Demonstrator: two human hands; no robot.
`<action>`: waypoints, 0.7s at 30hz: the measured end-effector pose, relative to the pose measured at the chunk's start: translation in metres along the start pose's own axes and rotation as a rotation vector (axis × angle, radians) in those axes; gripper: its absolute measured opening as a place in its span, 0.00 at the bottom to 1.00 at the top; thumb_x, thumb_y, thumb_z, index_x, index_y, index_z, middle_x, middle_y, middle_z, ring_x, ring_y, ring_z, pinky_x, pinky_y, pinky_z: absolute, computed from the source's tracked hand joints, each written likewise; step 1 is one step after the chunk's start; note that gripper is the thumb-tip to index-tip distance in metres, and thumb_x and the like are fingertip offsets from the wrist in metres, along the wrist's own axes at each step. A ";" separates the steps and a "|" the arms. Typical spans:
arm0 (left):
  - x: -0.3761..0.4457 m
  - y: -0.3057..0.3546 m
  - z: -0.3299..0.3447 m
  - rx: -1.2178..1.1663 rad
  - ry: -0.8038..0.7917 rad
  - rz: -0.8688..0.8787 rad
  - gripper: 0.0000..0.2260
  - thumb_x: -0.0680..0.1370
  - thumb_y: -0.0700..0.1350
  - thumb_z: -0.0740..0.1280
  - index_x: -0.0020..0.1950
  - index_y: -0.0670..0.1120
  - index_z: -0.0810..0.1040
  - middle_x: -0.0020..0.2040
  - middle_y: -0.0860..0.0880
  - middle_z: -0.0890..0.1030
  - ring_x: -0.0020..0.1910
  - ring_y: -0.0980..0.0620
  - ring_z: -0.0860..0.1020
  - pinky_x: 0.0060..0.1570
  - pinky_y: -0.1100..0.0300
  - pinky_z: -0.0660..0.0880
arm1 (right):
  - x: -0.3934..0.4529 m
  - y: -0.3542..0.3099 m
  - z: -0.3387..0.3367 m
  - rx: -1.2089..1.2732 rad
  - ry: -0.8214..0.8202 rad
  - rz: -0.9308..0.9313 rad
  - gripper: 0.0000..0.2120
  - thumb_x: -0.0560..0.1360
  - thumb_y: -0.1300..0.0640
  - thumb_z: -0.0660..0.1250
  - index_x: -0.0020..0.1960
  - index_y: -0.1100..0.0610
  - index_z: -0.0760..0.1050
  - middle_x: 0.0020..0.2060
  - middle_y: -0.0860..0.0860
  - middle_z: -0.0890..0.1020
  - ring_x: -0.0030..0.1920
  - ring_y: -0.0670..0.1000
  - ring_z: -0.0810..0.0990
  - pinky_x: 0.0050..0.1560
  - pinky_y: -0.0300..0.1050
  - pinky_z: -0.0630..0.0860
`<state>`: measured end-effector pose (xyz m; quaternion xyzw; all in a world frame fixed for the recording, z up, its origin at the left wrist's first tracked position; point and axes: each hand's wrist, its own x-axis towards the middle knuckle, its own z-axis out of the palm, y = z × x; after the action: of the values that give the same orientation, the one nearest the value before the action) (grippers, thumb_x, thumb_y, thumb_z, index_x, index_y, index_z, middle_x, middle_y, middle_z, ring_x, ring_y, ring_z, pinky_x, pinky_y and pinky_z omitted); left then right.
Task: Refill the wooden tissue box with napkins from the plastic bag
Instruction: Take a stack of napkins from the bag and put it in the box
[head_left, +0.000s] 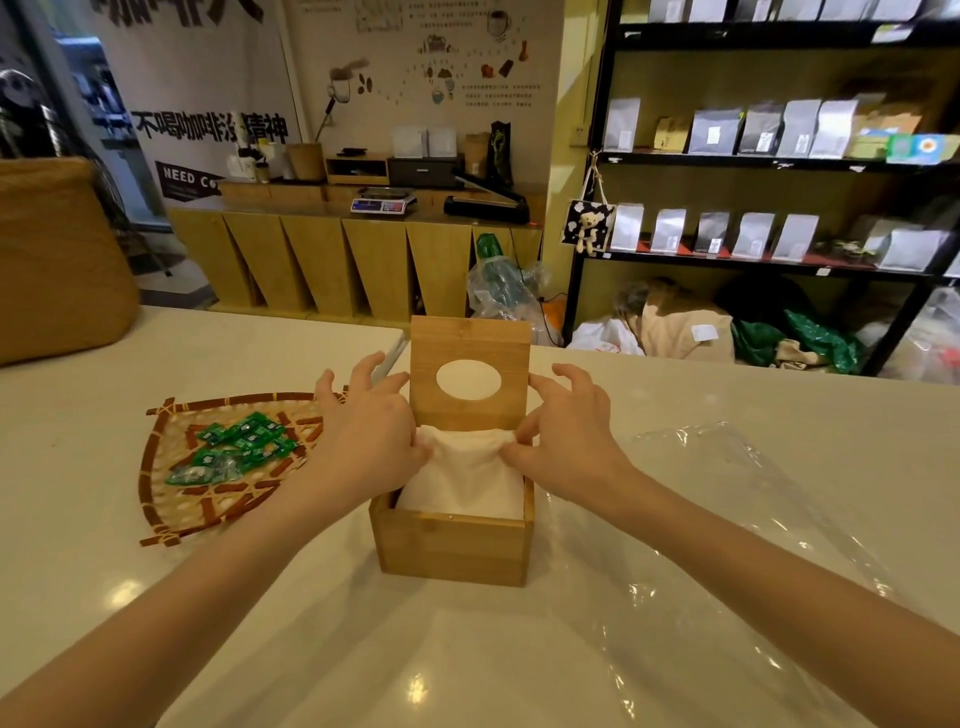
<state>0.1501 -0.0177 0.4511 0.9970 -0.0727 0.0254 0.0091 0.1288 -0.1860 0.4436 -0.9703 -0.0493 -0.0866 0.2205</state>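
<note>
The wooden tissue box (452, 545) stands in the middle of the white counter with its hinged lid (470, 338) raised upright; the lid has an oval hole. A stack of white napkins (465, 480) sits inside the box, its far edge bulging above the rim. My left hand (369, 431) pinches the napkins' far left corner. My right hand (566, 431) pinches the far right corner. The clear plastic bag (727, 519) lies flat and crumpled on the counter to the right of the box.
A fan-shaped woven tray (176, 499) with several green wrapped candies (234, 447) lies left of the box. A woven basket (57, 260) stands at the far left. Beyond the counter edge are a wooden sideboard (363, 260) and dark shelves (769, 161) of pouches.
</note>
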 end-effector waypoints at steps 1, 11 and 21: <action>0.000 0.001 0.001 0.023 -0.010 -0.006 0.12 0.75 0.54 0.63 0.46 0.49 0.83 0.76 0.51 0.59 0.76 0.46 0.45 0.70 0.37 0.42 | -0.001 -0.001 0.001 -0.026 -0.020 0.006 0.09 0.71 0.56 0.67 0.41 0.59 0.84 0.71 0.50 0.66 0.74 0.54 0.50 0.72 0.52 0.46; 0.009 0.007 0.020 0.112 -0.081 -0.028 0.08 0.74 0.52 0.65 0.42 0.48 0.78 0.68 0.49 0.71 0.75 0.44 0.50 0.69 0.33 0.41 | 0.002 -0.018 0.011 -0.498 -0.081 -0.007 0.06 0.72 0.55 0.62 0.44 0.55 0.77 0.51 0.53 0.80 0.66 0.58 0.64 0.72 0.62 0.44; 0.007 0.005 0.023 0.119 0.013 -0.020 0.07 0.72 0.49 0.68 0.47 0.51 0.81 0.65 0.49 0.73 0.74 0.42 0.53 0.68 0.31 0.42 | 0.000 -0.023 0.012 -0.443 -0.155 0.082 0.05 0.73 0.60 0.64 0.49 0.55 0.76 0.49 0.53 0.79 0.60 0.58 0.70 0.70 0.70 0.48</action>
<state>0.1576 -0.0245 0.4285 0.9962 -0.0612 0.0360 -0.0495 0.1274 -0.1603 0.4423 -0.9999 -0.0065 -0.0116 0.0010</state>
